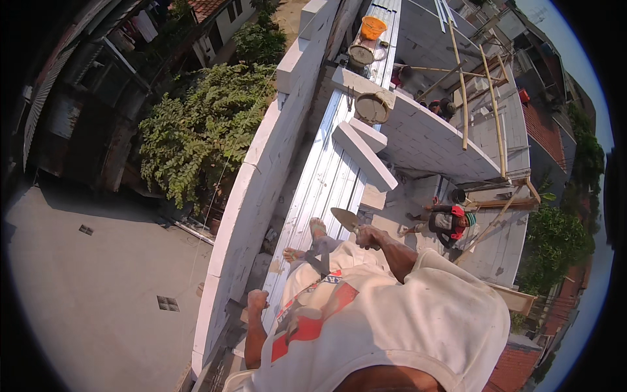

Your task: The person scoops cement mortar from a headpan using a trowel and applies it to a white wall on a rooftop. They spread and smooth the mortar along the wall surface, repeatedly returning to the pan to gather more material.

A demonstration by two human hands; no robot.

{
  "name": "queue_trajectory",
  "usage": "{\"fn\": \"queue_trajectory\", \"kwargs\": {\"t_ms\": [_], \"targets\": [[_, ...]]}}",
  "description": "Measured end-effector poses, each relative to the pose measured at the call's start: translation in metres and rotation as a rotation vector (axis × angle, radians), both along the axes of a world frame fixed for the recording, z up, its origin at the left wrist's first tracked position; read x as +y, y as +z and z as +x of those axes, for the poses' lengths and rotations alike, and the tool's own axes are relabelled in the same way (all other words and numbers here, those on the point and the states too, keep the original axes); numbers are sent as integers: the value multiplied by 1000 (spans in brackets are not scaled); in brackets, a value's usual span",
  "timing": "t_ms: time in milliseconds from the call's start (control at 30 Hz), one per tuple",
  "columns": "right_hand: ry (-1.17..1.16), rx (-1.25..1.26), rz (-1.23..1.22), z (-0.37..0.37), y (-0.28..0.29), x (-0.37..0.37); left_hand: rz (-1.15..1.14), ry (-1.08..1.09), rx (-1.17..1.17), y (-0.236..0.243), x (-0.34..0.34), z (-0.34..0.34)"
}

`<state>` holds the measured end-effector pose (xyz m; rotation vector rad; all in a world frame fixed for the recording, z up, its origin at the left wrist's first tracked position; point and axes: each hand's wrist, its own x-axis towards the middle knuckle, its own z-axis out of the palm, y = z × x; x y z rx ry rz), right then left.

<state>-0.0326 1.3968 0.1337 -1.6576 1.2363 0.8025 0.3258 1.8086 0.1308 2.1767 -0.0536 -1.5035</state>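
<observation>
My right hand (369, 238) is closed on the handle of a pointed trowel (343, 216), held over my lap. My left hand (258, 299) is curled at my left side by the edge of the metal platform (313, 179); what it holds, if anything, is hidden. My bare feet (318, 228) rest on that platform. Two pale lightweight blocks (362, 153) lie across it ahead of me, with a bucket of mortar (373, 108) just beyond them.
A block wall (235, 215) runs along my left, above a concrete yard (98, 281) and a tree (196, 130). An orange bucket (373, 27) stands farther along the platform. Below right are co-workers (450, 225), (443, 108) among block partitions and bamboo poles (496, 111).
</observation>
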Motion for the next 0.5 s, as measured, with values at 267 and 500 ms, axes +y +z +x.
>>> {"fn": "queue_trajectory", "kwargs": {"t_ms": [267,500], "targets": [[-315,100,-74,-105,-85,112,-92,-463,-80,30,-137,51],[-693,-87,-34,-38,-50,122,-239,-390,104,24,-234,68]]}}
